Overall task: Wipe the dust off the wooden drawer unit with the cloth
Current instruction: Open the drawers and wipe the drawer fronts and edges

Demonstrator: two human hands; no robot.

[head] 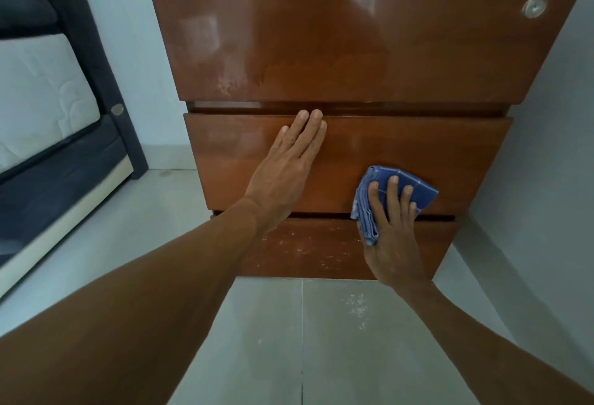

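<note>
Two hands on the middle drawer front, cloth at its lower right

Right hand [393,234] presses the folded blue cloth [397,194] flat against the wooden drawer unit [369,50], fingers spread over it, at the seam above the bottom drawer [321,250]. Left hand [286,166] lies open and flat on the middle drawer [418,153], holding nothing. Dust specks sit just below-left of the cloth, so the right hand is nearer; the drawer's long axis runs left-right, so probably a leftward sweep
</note>
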